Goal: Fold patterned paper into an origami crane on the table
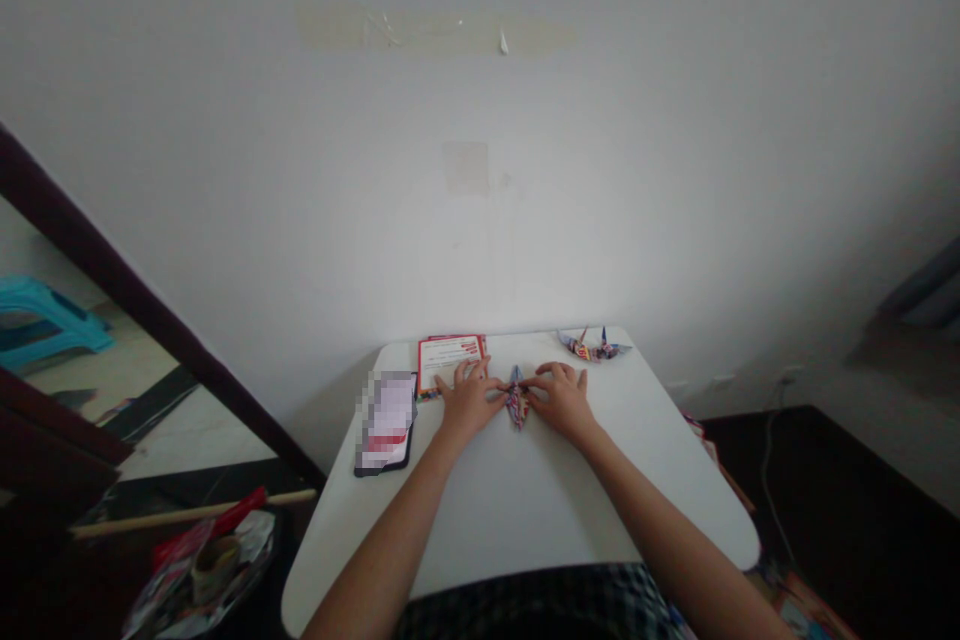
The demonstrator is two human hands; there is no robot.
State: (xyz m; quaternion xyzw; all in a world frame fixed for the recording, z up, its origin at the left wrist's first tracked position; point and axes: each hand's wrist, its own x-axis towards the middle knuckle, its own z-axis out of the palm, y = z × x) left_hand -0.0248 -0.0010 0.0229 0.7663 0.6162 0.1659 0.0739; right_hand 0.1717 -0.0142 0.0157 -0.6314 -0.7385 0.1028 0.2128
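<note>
White table (495, 520) meets a pale wall (637, 170). Left of the left hand (470, 402) lies a phone (386, 420); under its fingers, cards (439, 360). Beyond the right hand (564, 400) sit folded papers (594, 348). Between the hands, both pinch a paper (517, 402).

Bare white tabletop (517, 510) extends across the lower centre of the frame, between the two forearms (409, 525). Passage at centre left is obstructed by the phone (386, 423) and card stack (450, 363); folded paper figures (592, 348) occupy the table's upper-right corner.
</note>
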